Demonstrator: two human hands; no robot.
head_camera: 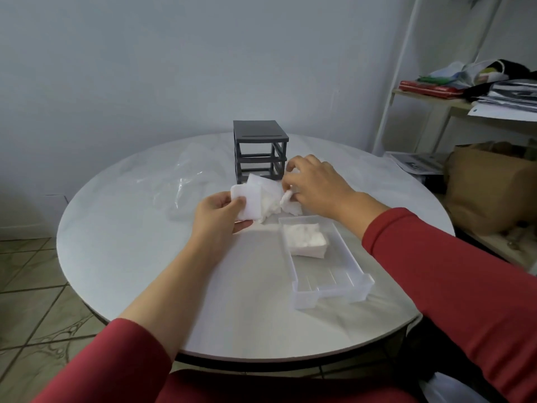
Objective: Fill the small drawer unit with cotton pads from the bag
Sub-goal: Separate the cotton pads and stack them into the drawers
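Left hand [222,212] holds cotton pads [252,202]; right hand [316,186] pinches more beside drawer [328,274].

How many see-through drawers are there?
1. The drawer lies on the table, nearer than the grey frame, with cotton pads inside. The frame's bottom slot is partly hidden, so another may be there.

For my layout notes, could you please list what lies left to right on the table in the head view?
Bag → left hand → pads → right hand; drawer and frame overlap these, so omitted.
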